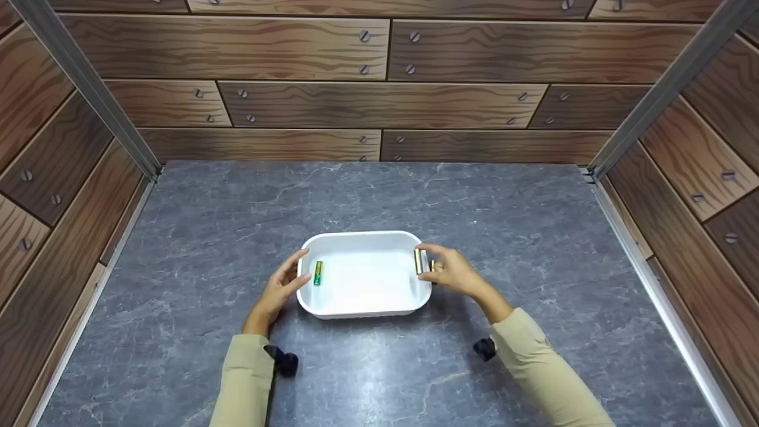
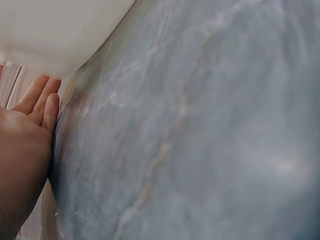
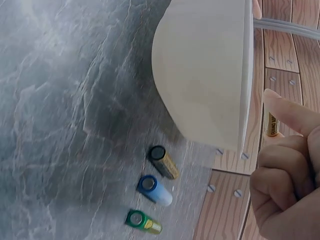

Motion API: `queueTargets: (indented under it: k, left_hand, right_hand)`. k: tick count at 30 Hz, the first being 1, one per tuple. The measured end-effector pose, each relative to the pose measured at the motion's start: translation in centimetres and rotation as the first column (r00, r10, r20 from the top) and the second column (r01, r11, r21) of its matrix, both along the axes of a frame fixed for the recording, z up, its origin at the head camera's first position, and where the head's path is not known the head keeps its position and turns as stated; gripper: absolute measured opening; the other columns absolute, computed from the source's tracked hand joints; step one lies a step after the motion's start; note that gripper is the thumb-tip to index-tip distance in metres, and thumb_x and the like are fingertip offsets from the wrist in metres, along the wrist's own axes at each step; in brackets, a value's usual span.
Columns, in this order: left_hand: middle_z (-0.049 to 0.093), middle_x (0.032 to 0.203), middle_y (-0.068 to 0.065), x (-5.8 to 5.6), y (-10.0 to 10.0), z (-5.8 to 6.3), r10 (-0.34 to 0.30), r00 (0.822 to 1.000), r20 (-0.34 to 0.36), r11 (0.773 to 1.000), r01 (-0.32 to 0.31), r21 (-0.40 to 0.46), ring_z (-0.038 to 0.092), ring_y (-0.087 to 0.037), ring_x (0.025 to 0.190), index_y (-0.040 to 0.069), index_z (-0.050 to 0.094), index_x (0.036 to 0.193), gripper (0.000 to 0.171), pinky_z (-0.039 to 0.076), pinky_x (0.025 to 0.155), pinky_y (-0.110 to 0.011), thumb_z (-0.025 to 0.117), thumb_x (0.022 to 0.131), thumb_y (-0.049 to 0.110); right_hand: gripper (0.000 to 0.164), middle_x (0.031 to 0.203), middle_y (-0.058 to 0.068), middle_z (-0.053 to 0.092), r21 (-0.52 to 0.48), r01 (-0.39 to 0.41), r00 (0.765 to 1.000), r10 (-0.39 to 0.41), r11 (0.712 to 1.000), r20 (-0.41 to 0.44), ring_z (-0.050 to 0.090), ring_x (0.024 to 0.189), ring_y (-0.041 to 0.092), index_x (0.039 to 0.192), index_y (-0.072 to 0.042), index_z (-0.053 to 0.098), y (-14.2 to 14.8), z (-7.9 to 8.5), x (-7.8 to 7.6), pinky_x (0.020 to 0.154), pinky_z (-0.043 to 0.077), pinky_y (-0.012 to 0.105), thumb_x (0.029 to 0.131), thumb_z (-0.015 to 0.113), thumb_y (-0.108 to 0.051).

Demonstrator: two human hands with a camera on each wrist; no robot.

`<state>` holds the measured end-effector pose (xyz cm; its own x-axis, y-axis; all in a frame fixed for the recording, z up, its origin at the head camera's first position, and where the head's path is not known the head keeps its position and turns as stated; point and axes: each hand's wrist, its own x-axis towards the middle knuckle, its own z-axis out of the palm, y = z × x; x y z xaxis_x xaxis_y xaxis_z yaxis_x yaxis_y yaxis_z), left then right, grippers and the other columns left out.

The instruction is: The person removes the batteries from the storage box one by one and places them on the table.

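While the left hand [image 1: 277, 293] rests its spread, unclenched fingers against the left edge of a white tub [image 1: 362, 242], the right hand [image 1: 455, 271] pinches a gold battery [image 1: 418, 261] between thumb and forefinger, its other fingers curled in. That battery is just above the tub's right edge. Inside the tub, near its left edge, lies a green-and-yellow battery [image 1: 318, 273]. On the table [image 1: 207, 237], beside the tub's right edge, three more form a row: a black-and-gold battery [image 3: 164, 162] nearest the tub, then a blue battery [image 3: 156, 190], then a green battery [image 3: 144, 221]. The tub sits well apart from the table's left, right and far edges. Beyond the far edge rises a wood-patterned wall [image 1: 308, 104]. Both arms wear beige sleeves [image 1: 242, 379].
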<state>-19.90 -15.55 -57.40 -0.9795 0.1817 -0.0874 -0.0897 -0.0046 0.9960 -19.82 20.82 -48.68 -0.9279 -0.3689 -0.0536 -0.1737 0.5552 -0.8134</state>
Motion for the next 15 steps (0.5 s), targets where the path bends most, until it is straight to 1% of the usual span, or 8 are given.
queueTargets:
  k: [5, 8, 11, 15]
  left_hand:
    - [0.042, 0.150, -0.022, 0.0, 0.0, 0.0, -0.001, 1.000, -0.001, 1.000, 0.001, 0.010, 0.043, -0.037, 0.137, 0.007, 0.038, 0.147, 0.059, 0.044, 0.092, -0.014, 0.060, 0.092, 0.004]
    - [0.043, 0.149, -0.023, 0.0, 0.0, -0.1, 0.002, 1.000, -0.006, 1.000, -0.002, 0.004, 0.045, -0.037, 0.136, 0.006, 0.038, 0.147, 0.059, 0.044, 0.092, -0.013, 0.060, 0.092, 0.005]
    - [0.044, 0.148, -0.023, 0.0, 0.0, -0.1, 0.006, 1.000, -0.005, 1.000, -0.006, 0.000, 0.046, -0.036, 0.135, 0.007, 0.039, 0.147, 0.059, 0.044, 0.092, -0.013, 0.060, 0.092, 0.005]
    - [0.044, 0.148, -0.022, 0.0, 0.0, -0.2, 0.009, 1.000, -0.001, 1.000, -0.009, -0.003, 0.046, -0.035, 0.134, 0.007, 0.039, 0.147, 0.059, 0.044, 0.092, -0.013, 0.060, 0.092, 0.005]
  right_hand:
    - [0.064, 0.047, -0.013, 0.031, -0.019, 0.020, 0.999, -0.019, 1.000, 0.042, 0.032, 0.042, -0.002, 0.135, 0.007, 0.048, 0.8, 0.0, -0.1, 0.044, 0.031, 0.014, 0.078, 0.074, -0.001]
    - [0.064, 0.046, -0.013, 0.032, -0.014, 0.034, 0.999, -0.034, 0.999, 0.032, 0.032, 0.041, -0.002, 0.136, 0.004, 0.049, 1.2, 0.0, -0.2, 0.043, 0.030, 0.014, 0.077, 0.075, -0.002]
    - [0.064, 0.045, -0.012, 0.031, -0.021, 0.031, 0.999, -0.030, 0.999, 0.013, 0.029, 0.040, -0.002, 0.135, 0.004, 0.050, 1.7, 0.0, -0.2, 0.043, 0.028, 0.015, 0.077, 0.076, -0.003]
    - [0.065, 0.046, -0.012, 0.028, -0.036, 0.047, 0.998, -0.046, 0.998, 0.034, 0.026, 0.041, -0.002, 0.135, 0.005, 0.049, 2.5, -0.2, -0.2, 0.044, 0.026, 0.015, 0.077, 0.077, -0.004]
